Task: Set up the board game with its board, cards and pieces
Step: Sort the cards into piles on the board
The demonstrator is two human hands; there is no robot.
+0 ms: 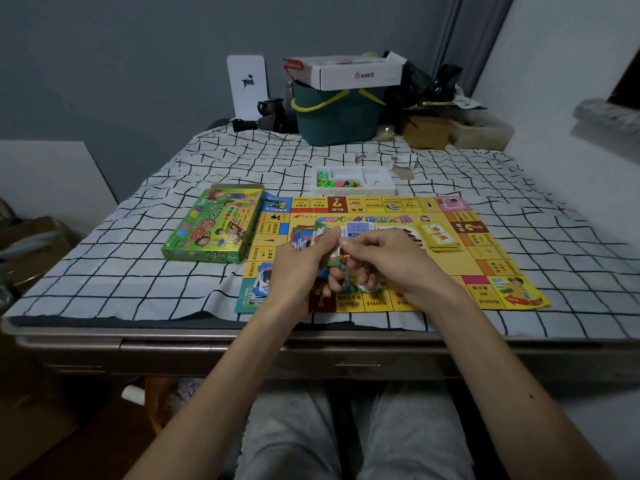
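both hands are hovering over the yellow game board (460, 261); left hand (298, 263) is gripping a fanned card stack (306, 237); right hand (388, 259) is pinching one card (334, 258) off it

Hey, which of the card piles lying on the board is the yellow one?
The yellow stack on the right half of the board, beyond the right hand; the pile at its near left corner shows blue-and-white faces.

Glossy paper board (450, 261) lies on wrinkled checked cloth (138, 271).

Box (214, 226) left of board (450, 268) — tray (356, 192) behind (basket (339, 123) farther back).
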